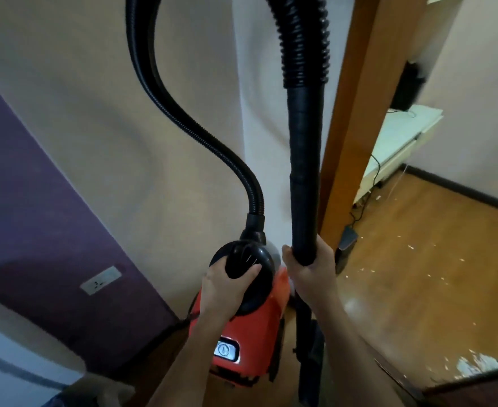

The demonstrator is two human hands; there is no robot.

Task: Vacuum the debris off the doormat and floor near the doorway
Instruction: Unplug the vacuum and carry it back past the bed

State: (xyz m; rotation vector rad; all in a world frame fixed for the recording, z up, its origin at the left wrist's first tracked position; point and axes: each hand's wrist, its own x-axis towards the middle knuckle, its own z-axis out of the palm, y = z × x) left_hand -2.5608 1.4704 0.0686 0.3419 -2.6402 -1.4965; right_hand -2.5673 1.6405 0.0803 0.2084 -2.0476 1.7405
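An orange canister vacuum (259, 327) hangs low in the middle. My left hand (227, 289) grips its round black handle (259, 259). A black ribbed hose (165, 107) loops up from the canister and out of the top of view. It comes back down into a black wand (305, 171), which my right hand (312, 274) grips near its lower end. White debris (412, 248) is scattered over the wooden floor (418, 289) to the right. A dark doormat edge (477, 380) with white bits on it shows at the bottom right.
A brown door frame (356, 118) stands just right of the wand. Beyond it are a white cabinet (400, 148), cables and a dark adapter (347, 239) on the floor. A wall socket (100, 279) sits on the purple wall (36, 201) at left.
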